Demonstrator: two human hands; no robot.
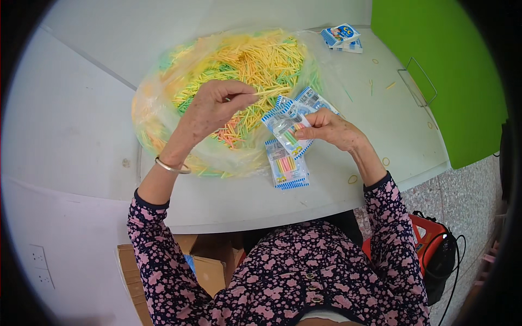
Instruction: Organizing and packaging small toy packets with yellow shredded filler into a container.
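Observation:
My left hand (215,106) is closed in a pinch on thin pale yellow sticks (266,93), above a big clear plastic bag (147,117). That bag is heaped with loose sticks (266,57) in yellow, orange, green and pink. Closed on a small clear packet (283,127) with blue striped ends, my right hand (334,130) has its thumb on the front; coloured sticks show inside. Behind it lies another blue and clear packet (314,99), partly covered. A filled packet (287,167) rests on the table just below, overlapped by the held one.
Small blue and white boxes or packs (341,35) lie at the back right of the white table (228,204). Rubber bands (386,161) and stray sticks (391,85) are scattered at the right. A green panel (435,65) with a wire handle (421,81) borders that side.

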